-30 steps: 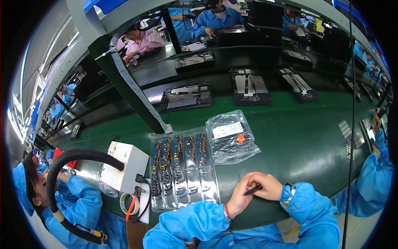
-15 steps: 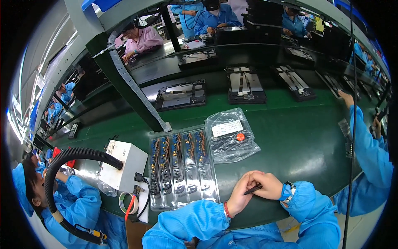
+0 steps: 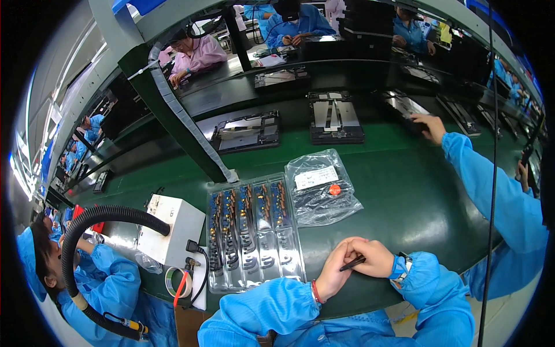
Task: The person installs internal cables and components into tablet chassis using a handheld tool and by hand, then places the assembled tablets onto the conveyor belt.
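Observation:
My left hand (image 3: 334, 270) and my right hand (image 3: 374, 259) are clasped together above the green bench, near its front edge. Slim black tweezers (image 3: 353, 264) stick out of my right hand, pointing left. My left hand's fingers are closed against the right hand and partly hidden by it. Left of my hands lies a clear plastic tray (image 3: 296, 266), its long compartments holding rows of small parts with dark flex cables. Beyond my hands lies a clear plastic bag (image 3: 324, 205) with a white label, an orange-red round sticker and dark contents.
Opened tablet-like devices (image 3: 334, 118) line the bench's far side. A co-worker's hand (image 3: 429, 126) touches one at right. To the left stand a white box (image 3: 172, 228) with a black hose (image 3: 87, 231) and a tape roll (image 3: 178, 282). A slanted post (image 3: 185, 124) rises behind the tray.
The co-worker's arm at right has swung inward to the left, and its hand is now on a device, which has turned. Other nearby devices have shifted slightly left. My hands stay put.

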A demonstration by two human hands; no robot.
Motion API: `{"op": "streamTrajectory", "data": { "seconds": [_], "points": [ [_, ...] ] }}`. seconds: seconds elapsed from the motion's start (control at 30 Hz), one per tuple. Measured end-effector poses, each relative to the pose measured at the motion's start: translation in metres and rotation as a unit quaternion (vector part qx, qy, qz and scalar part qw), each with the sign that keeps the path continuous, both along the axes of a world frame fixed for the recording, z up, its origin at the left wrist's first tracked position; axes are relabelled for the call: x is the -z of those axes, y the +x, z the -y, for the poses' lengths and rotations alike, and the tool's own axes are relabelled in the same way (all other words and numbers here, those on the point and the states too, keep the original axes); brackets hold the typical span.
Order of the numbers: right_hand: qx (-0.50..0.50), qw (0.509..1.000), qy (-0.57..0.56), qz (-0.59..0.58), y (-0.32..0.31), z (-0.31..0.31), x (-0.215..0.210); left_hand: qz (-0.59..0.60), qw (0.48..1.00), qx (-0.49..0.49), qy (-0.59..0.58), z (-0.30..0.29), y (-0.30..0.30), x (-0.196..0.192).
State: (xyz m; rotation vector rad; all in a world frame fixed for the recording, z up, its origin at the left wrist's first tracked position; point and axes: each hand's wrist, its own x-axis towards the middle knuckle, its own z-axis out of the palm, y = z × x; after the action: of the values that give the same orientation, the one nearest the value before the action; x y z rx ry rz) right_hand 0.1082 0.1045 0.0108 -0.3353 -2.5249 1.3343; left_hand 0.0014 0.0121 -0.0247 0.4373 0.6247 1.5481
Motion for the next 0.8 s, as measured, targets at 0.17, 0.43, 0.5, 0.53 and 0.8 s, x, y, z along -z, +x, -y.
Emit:
{"op": "streamTrajectory", "data": {
  "seconds": [0.17, 0.43, 0.5, 0.53, 0.8],
  "points": [
    [0.001, 1.000, 0.002, 0.000, 0.0003, -0.0003, -0.0007, -0.001, 1.000, 0.001, -0.001, 0.0000, 0.0001, -0.0019],
    [0.003, 1.000, 0.004, 0.002, -0.0008, 0.0000, -0.0013, 0.002, 1.000, -0.001, -0.001, 0.0003, -0.0004, -0.0023],
    [0.003, 1.000, 0.000, 0.001, -0.0011, 0.0002, -0.0013, 0.001, 1.000, 0.000, -0.001, 0.0003, -0.0007, -0.0022],
    [0.002, 1.000, 0.000, 0.002, -0.0013, 0.0002, -0.0011, -0.001, 1.000, 0.000, 0.000, 0.0003, -0.0009, -0.0021],
    [0.001, 1.000, 0.003, 0.006, -0.0002, -0.0002, 0.0003, -0.004, 1.000, 0.001, 0.009, 0.0000, -0.0006, 0.0006]
  ]
}}
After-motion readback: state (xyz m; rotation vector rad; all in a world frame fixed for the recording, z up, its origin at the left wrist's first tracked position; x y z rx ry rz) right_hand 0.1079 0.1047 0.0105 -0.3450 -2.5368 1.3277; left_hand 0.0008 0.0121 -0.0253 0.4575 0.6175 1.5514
